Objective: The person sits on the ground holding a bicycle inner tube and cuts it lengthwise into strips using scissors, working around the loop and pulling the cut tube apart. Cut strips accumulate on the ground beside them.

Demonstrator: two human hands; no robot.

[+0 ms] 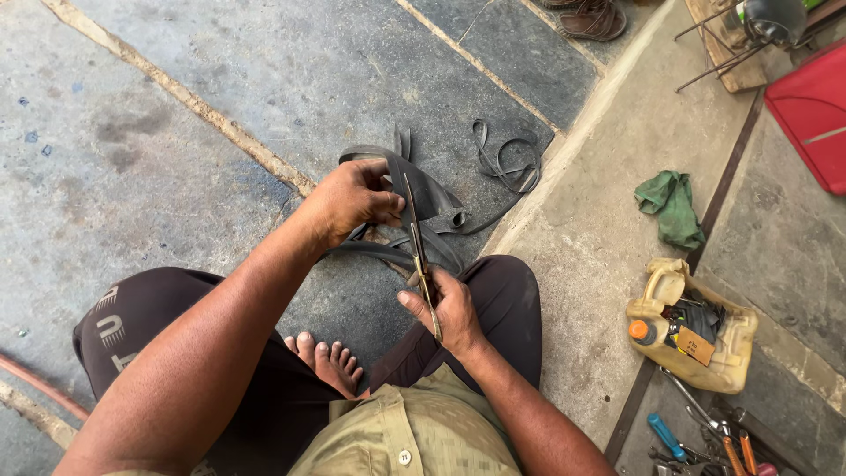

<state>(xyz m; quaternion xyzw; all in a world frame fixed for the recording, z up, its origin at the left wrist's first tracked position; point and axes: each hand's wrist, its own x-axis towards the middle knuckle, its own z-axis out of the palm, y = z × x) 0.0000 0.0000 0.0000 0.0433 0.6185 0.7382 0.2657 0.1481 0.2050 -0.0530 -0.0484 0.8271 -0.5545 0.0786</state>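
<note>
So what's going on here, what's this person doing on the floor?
A person sits on a stone floor, cutting a black rubber inner tube with scissors. The left hand pinches the rubber taut while the right hand works the scissor handles, blades pointing away from the body. Cut rubber strips lie just beyond. To the right sit a green rag, a cut-open yellowish jug holding odds and ends, and a few hand tools.

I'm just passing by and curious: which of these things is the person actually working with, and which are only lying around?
In use:
left hand
rubber tube
scissors
right hand

Lying about:
rubber strip
green rag
cut-open jug
screwdrivers
sandals
red tray
</note>
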